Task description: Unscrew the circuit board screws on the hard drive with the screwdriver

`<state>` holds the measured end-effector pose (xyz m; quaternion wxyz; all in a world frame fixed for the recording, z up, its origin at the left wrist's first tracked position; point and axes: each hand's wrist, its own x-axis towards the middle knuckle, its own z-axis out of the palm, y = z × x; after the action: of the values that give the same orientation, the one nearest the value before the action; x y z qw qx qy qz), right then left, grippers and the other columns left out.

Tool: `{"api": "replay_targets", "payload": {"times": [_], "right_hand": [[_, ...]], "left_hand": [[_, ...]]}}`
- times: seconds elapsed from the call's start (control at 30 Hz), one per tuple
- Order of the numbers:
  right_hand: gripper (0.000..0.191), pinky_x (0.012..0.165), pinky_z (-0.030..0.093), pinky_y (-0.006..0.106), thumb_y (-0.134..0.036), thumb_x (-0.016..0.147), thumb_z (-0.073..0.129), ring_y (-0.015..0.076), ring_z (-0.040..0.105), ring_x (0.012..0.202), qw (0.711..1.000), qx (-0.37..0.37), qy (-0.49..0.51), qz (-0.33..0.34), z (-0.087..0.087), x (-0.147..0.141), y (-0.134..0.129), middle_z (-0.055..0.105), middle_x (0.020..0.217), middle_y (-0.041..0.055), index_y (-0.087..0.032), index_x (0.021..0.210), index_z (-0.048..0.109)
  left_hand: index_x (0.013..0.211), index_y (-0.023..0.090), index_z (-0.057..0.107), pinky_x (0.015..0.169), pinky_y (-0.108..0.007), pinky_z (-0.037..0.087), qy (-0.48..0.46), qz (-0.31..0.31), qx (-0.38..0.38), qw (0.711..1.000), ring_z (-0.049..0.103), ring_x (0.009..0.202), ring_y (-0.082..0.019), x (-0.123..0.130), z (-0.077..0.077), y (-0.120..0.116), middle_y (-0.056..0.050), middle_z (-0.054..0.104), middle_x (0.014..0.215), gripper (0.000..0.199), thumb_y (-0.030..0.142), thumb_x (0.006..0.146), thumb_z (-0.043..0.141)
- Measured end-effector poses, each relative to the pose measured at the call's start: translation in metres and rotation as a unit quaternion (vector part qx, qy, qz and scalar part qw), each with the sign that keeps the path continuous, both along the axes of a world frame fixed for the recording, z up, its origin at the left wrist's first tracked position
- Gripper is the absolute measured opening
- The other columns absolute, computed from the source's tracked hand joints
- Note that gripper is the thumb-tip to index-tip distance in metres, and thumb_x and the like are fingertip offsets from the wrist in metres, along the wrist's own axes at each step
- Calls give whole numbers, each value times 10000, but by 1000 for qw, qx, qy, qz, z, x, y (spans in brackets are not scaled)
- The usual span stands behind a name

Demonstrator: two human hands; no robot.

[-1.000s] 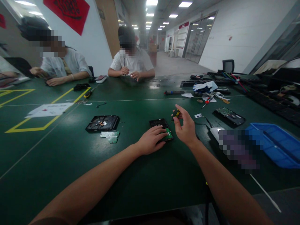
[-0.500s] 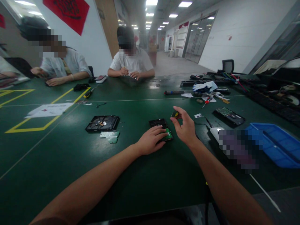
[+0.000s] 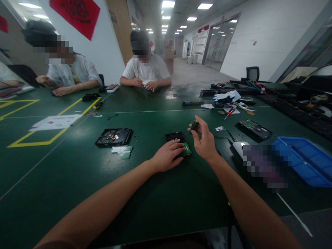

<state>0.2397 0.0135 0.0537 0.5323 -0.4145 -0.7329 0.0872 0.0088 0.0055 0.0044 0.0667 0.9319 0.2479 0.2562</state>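
Note:
My left hand [image 3: 166,157] lies across a black hard drive [image 3: 175,136], holding it against the table. Its fingers cover part of the green circuit board [image 3: 187,149] on the drive. In my right hand [image 3: 204,141], thumb and fingers are closed round a screwdriver [image 3: 194,125] with a dark green and yellow handle. It is tilted, handle up, over the drive's right side. The shaft is thin and faint, so I cannot tell whether its tip touches the drive.
To the left sit another opened drive [image 3: 114,137], a loose circuit board [image 3: 122,151] and tiny screws. A further drive [image 3: 253,129], a blue tray [image 3: 306,162] and a partly blurred device [image 3: 240,148] with a cable are on the right. Two people [image 3: 146,71] work across the table.
The screwdriver in my right hand has swung more upright, with more of its handle showing above the fingers. My left hand stays on the hard drive.

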Motion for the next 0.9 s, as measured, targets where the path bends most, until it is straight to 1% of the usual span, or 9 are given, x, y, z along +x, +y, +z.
{"api": "replay_targets", "payload": {"times": [0.1, 0.27, 0.4, 0.5, 0.53, 0.6, 0.67, 0.73, 0.9], "right_hand": [[577, 1032, 632, 533, -251, 1082, 533, 248, 787, 1061, 1000, -4, 9, 7, -1, -1, 0, 718, 1372, 108, -339, 1632, 383], [543, 982, 644, 538, -313, 1043, 644, 281, 745, 1112, 998, 34, -23, -42, -1, 1, 1, 649, 1487, 112, -346, 1561, 486], [572, 911, 654, 530, -361, 1017, 694, 293, 716, 1074, 996, 51, -39, -65, 1, 2, 1, 675, 1416, 106, -351, 1553, 493], [532, 902, 647, 549, -351, 1026, 675, 294, 699, 1036, 993, 70, -56, -78, 3, 3, 0, 698, 1319, 97, -356, 1535, 518], [522, 913, 644, 559, -340, 1033, 659, 296, 698, 1041, 993, 73, -59, -78, 3, 3, 0, 699, 1310, 97, -357, 1536, 521], [525, 951, 637, 570, -317, 1050, 617, 301, 701, 1086, 994, 69, -56, -65, 3, 3, 0, 686, 1360, 101, -363, 1560, 503], [541, 992, 629, 563, -297, 1067, 569, 295, 707, 1130, 997, 53, -46, -41, 1, 2, -1, 664, 1430, 100, -369, 1594, 466], [559, 1011, 626, 547, -290, 1074, 547, 285, 714, 1141, 998, 39, -34, -24, 0, 1, -1, 657, 1450, 100, -365, 1616, 434], [563, 946, 643, 537, -305, 1044, 613, 295, 694, 1122, 996, 55, -52, -43, 3, 1, -1, 664, 1389, 101, -369, 1588, 478]], "left_hand": [[1456, 222, 614, 1271, -588, 439, -3, 0, -1, 1000, 492, 1537, -333, 0, 0, 0, -132, 649, 1483, 442, 364, 1038, 631], [1446, 207, 618, 1277, -576, 435, 3, 1, 1, 1000, 493, 1535, -339, 0, 2, -1, -129, 647, 1488, 433, 367, 1044, 626], [1442, 216, 621, 1267, -588, 445, -4, 1, 1, 1000, 507, 1524, -340, 1, 4, -3, -135, 654, 1477, 429, 359, 1038, 632], [1448, 220, 620, 1262, -595, 448, -7, 2, 1, 1000, 508, 1523, -341, 1, 4, -3, -139, 656, 1471, 433, 348, 1034, 632], [1449, 219, 618, 1262, -597, 447, -7, 2, 0, 1000, 509, 1523, -341, 1, 4, -3, -140, 657, 1470, 435, 345, 1032, 634], [1448, 218, 617, 1265, -594, 446, -8, 0, 1, 1000, 509, 1523, -343, 1, 4, -3, -138, 658, 1469, 437, 345, 1031, 639], [1443, 215, 620, 1273, -585, 442, -8, 1, 3, 1000, 507, 1525, -344, 1, 3, -3, -134, 656, 1474, 429, 352, 1036, 634], [1436, 204, 623, 1283, -576, 433, -5, 3, 6, 1000, 504, 1528, -345, 1, 3, -3, -132, 650, 1482, 419, 358, 1046, 622], [1436, 213, 622, 1274, -588, 441, -3, 0, 4, 1000, 500, 1530, -343, 0, 3, -3, -125, 647, 1486, 419, 359, 1042, 628]]}}
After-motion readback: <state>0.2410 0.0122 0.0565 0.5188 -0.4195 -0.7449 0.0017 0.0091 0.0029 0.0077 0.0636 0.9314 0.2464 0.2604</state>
